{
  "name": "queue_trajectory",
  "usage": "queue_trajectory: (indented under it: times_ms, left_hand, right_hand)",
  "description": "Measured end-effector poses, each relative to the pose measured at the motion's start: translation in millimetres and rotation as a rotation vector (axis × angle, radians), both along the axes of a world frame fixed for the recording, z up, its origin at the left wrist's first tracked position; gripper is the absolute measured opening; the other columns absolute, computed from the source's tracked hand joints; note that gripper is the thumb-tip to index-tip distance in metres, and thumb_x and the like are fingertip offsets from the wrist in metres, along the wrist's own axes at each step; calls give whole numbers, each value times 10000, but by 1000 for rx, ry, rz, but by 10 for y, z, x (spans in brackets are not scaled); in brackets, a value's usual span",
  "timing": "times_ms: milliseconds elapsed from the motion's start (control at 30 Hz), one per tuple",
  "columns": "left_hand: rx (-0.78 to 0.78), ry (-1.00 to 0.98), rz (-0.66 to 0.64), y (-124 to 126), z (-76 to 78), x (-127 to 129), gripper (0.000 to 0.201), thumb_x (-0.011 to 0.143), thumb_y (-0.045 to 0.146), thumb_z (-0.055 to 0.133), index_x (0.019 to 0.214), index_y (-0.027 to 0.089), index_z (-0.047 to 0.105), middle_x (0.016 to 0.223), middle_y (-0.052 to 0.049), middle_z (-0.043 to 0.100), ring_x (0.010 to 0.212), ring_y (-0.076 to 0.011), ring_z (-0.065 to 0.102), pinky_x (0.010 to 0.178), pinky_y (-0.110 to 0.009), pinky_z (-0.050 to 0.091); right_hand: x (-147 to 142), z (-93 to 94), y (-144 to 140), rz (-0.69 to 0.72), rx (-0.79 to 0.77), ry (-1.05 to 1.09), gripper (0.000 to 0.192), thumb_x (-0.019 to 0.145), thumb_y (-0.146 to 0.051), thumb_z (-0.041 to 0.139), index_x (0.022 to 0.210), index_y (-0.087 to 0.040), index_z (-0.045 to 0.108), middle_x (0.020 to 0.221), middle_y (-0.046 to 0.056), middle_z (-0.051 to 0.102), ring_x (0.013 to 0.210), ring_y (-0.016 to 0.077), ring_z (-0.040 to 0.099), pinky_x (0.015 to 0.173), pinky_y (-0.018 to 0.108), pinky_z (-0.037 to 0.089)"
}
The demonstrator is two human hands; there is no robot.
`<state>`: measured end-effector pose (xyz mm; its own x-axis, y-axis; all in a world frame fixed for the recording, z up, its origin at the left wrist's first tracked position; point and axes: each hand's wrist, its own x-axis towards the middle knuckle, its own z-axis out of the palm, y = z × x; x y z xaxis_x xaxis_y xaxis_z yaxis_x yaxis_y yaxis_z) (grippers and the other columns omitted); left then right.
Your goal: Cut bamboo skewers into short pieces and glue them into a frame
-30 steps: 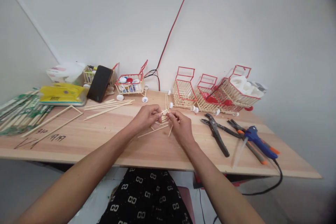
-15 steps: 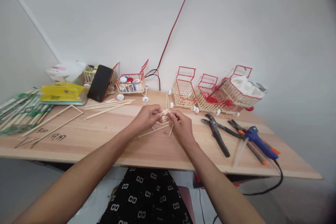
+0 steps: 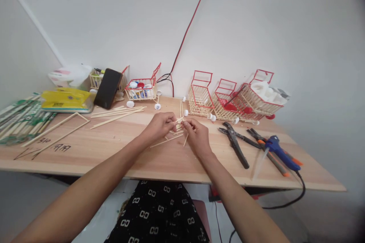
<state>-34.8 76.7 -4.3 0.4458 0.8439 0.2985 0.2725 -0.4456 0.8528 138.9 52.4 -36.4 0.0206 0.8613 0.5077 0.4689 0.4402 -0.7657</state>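
Note:
My left hand (image 3: 162, 124) and my right hand (image 3: 196, 133) meet over the middle of the table, each closed in a pinch. Between the fingertips is a short pale wooden stick (image 3: 179, 120), with one end in either hand. Whether it is joined to other pieces is too small to make out. Beneath and around the fingers lie several loose wooden sticks (image 3: 167, 141), partly covered by the hands. Two longer sticks (image 3: 181, 108) point away toward the wall just behind them.
Small stick-built carts (image 3: 201, 98) with red handles line the wall; one cart (image 3: 141, 91) holds bottle caps. Pliers (image 3: 236, 146) and a blue glue gun (image 3: 281, 153) lie right. Left are a phone (image 3: 108, 88), a yellow packet (image 3: 67, 100), wrapped chopsticks (image 3: 24, 121) and a stick frame (image 3: 58, 129).
The whole view has shifted very slightly. Both hands keep nearly the same pinch and place; the short stick between them now shows a little more plainly.

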Motion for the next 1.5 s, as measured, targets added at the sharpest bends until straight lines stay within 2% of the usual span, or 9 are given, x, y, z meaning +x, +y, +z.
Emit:
queue_trajectory:
  times_ms: [500,800,1033,1500]
  left_hand:
    - [-7,42,26,-29,82,4,148,811,216,536,723,121,609,648,-31,680,481,-85,522,499,-176,393]
    - [-97,-21,-7,-20,34,11,137,805,258,540,766,129,564,685,-33,684,368,-60,450,390,-175,383]
    - [-132,-66,-60,-4,0,13,165,821,286,545,767,131,546,698,-49,687,377,-68,498,386,-176,394]
    - [-163,-98,-77,-10,-23,35,166,832,285,547,775,129,539,708,-58,690,387,-65,501,395,-177,397]
  right_hand:
    - [-9,22,-6,17,-7,8,230,895,-300,487,858,-206,693,769,5,694,758,169,628,713,262,439]
    - [-7,24,4,-14,-7,-10,212,880,-291,499,844,-199,687,766,3,691,743,164,613,695,253,424]
    - [-12,40,-6,-30,-6,-10,208,876,-319,513,811,-206,674,740,-4,679,707,159,592,681,252,414]
    - [-7,48,-5,-53,-11,-2,185,863,-313,521,829,-204,666,756,10,687,728,170,611,694,265,427]
